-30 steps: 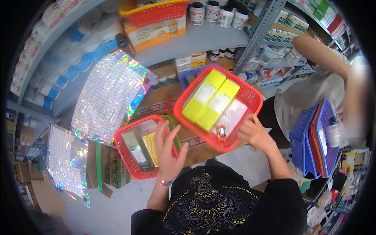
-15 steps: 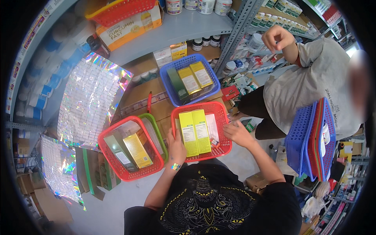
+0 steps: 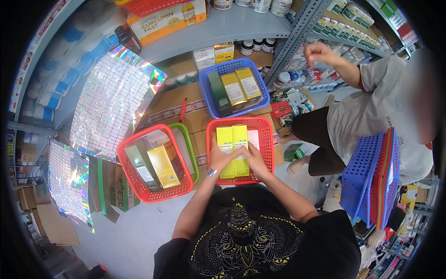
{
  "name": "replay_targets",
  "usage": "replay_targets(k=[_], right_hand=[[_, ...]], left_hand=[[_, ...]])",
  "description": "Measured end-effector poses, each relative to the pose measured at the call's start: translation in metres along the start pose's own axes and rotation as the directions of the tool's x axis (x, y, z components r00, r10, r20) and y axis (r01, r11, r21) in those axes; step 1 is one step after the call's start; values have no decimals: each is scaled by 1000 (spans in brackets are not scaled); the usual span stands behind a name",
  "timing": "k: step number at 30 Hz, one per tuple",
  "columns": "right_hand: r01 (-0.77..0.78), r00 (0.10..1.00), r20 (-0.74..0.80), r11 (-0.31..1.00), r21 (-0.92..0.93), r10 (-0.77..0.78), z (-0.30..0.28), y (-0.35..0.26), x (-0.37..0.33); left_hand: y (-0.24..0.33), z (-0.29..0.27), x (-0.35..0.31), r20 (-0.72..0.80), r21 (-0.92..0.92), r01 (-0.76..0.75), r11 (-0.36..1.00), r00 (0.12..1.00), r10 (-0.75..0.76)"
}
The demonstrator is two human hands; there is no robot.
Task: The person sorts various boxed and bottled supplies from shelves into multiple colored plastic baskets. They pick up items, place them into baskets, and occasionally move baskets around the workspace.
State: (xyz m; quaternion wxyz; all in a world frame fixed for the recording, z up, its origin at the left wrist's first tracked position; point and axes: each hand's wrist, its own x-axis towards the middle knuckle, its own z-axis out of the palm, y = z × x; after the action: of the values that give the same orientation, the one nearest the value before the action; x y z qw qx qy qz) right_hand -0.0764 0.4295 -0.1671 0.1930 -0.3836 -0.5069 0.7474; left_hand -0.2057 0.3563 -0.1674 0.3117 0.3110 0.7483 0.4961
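Near red basket (image 3: 268, 139): pair of tall yellow-green cartons (image 3: 236, 138) stood inside, pale flat pack (image 3: 253, 138) at their right. Pair is cupped from left by left hand (image 3: 220, 157), from right by right hand (image 3: 255, 160); fingers bent around outer sides, thumbs brought together over the cartons. Fingertips hidden; firmness of grip cannot be told. Change: basket rim was being handled by both hands half a second ago, now the cartons are; handling judged to have passed from basket to contents. Left: second red basket (image 3: 176, 191), yellow carton (image 3: 162, 165) and dark green carton (image 3: 138, 162) held in it, untouched; green basket (image 3: 195, 173) just beside. Farther: blue basket (image 3: 239, 110), mostly covered a second ago, now fully exposed, gold cartons (image 3: 233, 90) inside. Far right: co-worker (image 3: 362, 121), one hand raised. Farthest: grey shelf (image 3: 223, 35), bottles stocked.
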Motion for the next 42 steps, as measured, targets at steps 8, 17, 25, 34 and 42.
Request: replay_targets(k=[8, 17, 25, 34, 42], right_hand=[[-203, 975, -39, 952, 230, 217, -15, -8, 6], [236, 957, 46, 680, -694, -285, 16, -18, -5], [-130, 970, 232, 955, 267, 67, -22, -57, -19], [-103, 966, 258, 928, 359, 7, -20, -86, -43], [-190, 967, 238, 883, 430, 92, -19, -69, -52]], left_hand=[[33, -17, -2, 191, -334, 107, 937, 981, -44], [89, -74, -23, 359, -924, 314, 216, 909, 211], [51, -116, -57, 162, -981, 169, 98, 984, -72], [79, -102, -73, 448, -832, 514, -209, 844, 294], [66, -87, -65, 136, -600, 176, 780, 984, -118]])
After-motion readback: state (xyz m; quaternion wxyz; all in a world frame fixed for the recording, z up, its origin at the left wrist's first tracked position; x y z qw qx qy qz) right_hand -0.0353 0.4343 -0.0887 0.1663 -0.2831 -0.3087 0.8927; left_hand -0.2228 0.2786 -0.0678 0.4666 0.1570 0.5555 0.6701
